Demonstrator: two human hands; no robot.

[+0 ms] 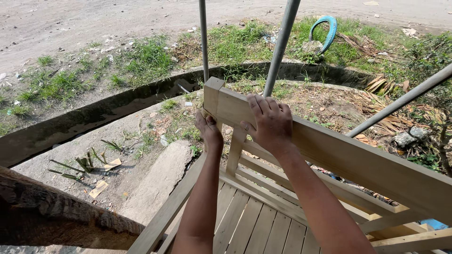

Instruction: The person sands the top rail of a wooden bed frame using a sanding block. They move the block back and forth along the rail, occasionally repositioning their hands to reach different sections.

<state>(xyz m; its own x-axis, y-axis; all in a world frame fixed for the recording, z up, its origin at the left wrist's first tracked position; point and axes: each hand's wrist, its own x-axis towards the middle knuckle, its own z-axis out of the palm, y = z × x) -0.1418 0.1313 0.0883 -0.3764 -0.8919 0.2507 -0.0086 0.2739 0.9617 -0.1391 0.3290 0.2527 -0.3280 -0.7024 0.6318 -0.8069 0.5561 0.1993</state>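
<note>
Right hand (pixel 272 123) lies palm-down over the top edge of the wooden rail (pixel 358 162), fingers draped across the rail's upper face, wrapped loosely rather than clenched. Left hand (pixel 208 132) sits just below the rail's near end, pressed against the corner post (pixel 212 96); I can't tell whether it grips anything, though a small tan bit shows at its fingertips, too unclear to name.

I see the rail as a pale, unfinished plank, smooth, light yellow grain, running diagonally from the post at upper middle down to the lower right edge. It belongs to a wooden bench frame (pixel 254 216) with slatted seat boards below my forearms and thinner back slats (pixel 235 153) under the rail. Both hands meet at the rail's left end, right on top, left underneath and beside it.

Farther out: two grey metal poles (pixel 281 44) rise behind the rail, another slants at right. A curved concrete gutter (pixel 94 115) crosses the ground, grass patches and dry leaves around, a blue hose (pixel 329 28) near the top.
</note>
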